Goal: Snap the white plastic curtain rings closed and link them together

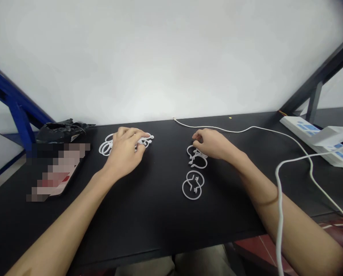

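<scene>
My left hand [128,147] rests over a pile of white plastic open rings [105,148], which look like shower curtain rings. Its fingers are stretched out across the pile, with the thumb apart; ring ends with small knobs poke out past the fingertips. To the right, my right hand [207,142] has its fingers curled in above a second small group of the same rings [200,166]. What its fingertips hold, if anything, is hidden. Nearer to me, two more white rings [192,198] lie overlapping on the black table [154,207].
A crumpled black plastic bag [61,132] and a pixelated flat object [59,172] lie at the left. A white cable [256,127] runs along the back and loops down past my right forearm. At the right sits a white device with blue panels [309,132].
</scene>
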### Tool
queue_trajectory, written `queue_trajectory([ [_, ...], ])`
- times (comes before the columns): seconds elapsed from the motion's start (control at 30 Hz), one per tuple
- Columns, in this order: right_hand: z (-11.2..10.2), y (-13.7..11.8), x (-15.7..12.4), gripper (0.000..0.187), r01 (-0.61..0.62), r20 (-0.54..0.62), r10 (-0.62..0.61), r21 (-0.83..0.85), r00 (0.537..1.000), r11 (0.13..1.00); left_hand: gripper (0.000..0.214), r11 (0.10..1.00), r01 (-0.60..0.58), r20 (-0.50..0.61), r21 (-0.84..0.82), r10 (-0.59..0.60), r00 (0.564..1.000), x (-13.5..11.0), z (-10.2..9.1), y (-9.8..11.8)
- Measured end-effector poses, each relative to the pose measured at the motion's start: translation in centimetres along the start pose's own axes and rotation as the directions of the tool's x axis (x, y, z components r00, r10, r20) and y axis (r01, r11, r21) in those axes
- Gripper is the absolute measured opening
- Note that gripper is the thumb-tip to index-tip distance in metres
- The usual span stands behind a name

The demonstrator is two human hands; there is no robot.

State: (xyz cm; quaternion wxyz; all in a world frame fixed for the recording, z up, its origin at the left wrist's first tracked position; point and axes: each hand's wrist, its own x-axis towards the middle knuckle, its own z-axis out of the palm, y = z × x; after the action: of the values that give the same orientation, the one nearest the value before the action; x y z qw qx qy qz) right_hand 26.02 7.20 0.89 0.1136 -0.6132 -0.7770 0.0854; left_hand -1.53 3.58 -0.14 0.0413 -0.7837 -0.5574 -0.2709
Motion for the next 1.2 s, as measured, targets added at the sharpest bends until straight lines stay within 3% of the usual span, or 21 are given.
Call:
queue_trajectory([
  [0.13, 1.0, -0.4, 0.2, 0.021, 0.118, -0.004, -0.118, 0.037, 0.993, 0.992, 0.031, 0.982, -0.176, -0.037, -0.067, 0.174, 0.984, -1.2, 0.7, 1.7],
  [0.27, 2.0, -1.0, 0.4, 0.014, 0.135, -0.056, -0.131, 0.086, 0.990, 0.987, 0.030, 0.940, -0.304, 0.006, -0.158, 0.309, 0.951, -1.8, 1.1, 3.2],
  [0.47, 3.2, -1.7, 0.6, 0.014, 0.189, -0.185, -0.161, 0.143, 0.969, 0.972, 0.035, 0.888, -0.383, 0.086, -0.253, 0.415, 0.906, -2.5, 1.2, 4.5],
  [0.7, 3.8, -2.4, 0.7, 0.022, 0.188, -0.232, -0.154, 0.132, 0.960, 0.973, 0.038, 0.884, -0.397, 0.179, -0.248, 0.445, 0.878, -2.8, 1.5, 4.6],
  [0.87, 3.5, -2.4, 0.7, 0.029, 0.202, -0.276, -0.153, 0.159, 0.949, 0.966, 0.034, 0.892, -0.391, 0.182, -0.225, 0.433, 0.883, -2.9, 1.6, 4.3],
  [1.03, 3.0, -2.9, 0.3, 0.038, 0.206, -0.349, -0.107, 0.261, 0.931, 0.943, 0.028, 0.903, -0.370, 0.134, -0.220, 0.403, 0.905, -2.7, 1.6, 4.6],
  [1.2, 2.4, -4.4, -0.8, 0.039, 0.208, -0.377, -0.031, 0.440, 0.926, 0.874, 0.027, 0.939, -0.275, 0.012, -0.207, 0.283, 0.959, -2.5, 1.4, 4.9],
])
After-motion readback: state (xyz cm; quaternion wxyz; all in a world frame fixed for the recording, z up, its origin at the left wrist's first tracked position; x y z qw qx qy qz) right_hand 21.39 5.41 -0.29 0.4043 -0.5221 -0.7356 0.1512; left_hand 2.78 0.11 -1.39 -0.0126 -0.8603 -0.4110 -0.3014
